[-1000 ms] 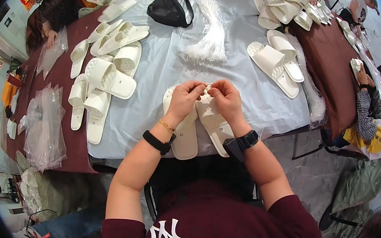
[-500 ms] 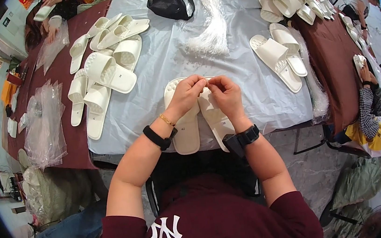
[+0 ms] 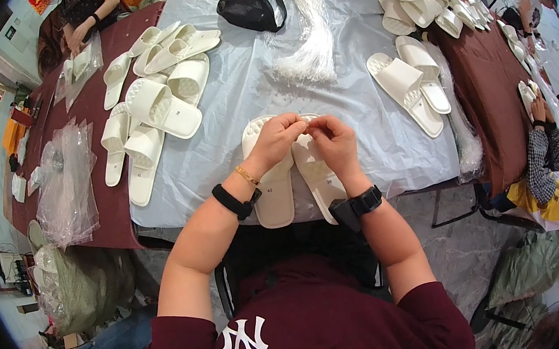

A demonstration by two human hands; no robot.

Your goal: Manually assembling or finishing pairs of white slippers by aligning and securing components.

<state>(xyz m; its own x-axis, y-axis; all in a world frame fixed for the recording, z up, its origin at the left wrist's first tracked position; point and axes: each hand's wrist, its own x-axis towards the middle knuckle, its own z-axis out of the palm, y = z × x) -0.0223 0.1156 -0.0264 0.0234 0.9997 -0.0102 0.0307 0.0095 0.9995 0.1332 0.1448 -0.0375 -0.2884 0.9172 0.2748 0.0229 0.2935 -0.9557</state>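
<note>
A pair of off-white slippers lies under my hands at the table's near edge, the left slipper beside the right slipper. Above their toe ends, my left hand is closed in a pinch, fingertips almost meeting those of my right hand, which is pinched too. Whatever sits between the fingertips is too small to make out. Beyond them, a bundle of thin white plastic strings is spread on the grey-blue sheet.
Slippers are piled at left, and another pair lies at right. A black bag sits at the back. Clear plastic bags rest on the brown cloth. Co-workers handle slippers around the table.
My hands stay pinched together over the slippers with hardly any shift. At the upper left, a co-worker's hands have brought a slipper down to the clear bag.
</note>
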